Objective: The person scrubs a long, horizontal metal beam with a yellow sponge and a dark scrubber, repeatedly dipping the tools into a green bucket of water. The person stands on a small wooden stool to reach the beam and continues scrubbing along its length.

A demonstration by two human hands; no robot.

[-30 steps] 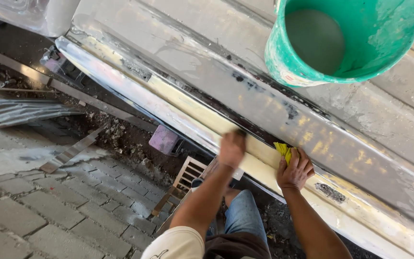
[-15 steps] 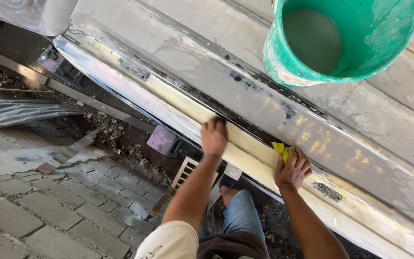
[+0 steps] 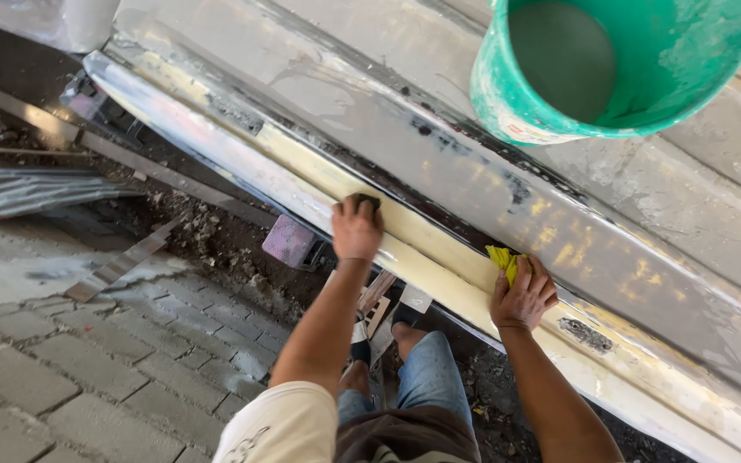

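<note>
Outdoors, long metal panel (image 3: 439, 180) crosses frame; left hand (image 3: 357, 230) presses dark pad (image 3: 368, 202) flat, right hand (image 3: 522, 291) clutches yellow cloth (image 3: 503, 259), bracing; green bucket (image 3: 619, 64) upper right.

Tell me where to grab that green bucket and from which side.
Probably best by the rim of the green bucket: no handle shows, and its open mouth faces the camera, so the near edge is exposed. Come from the right hand side, which is nearer; the left hand presses a dark pad on the cream strip.
</note>
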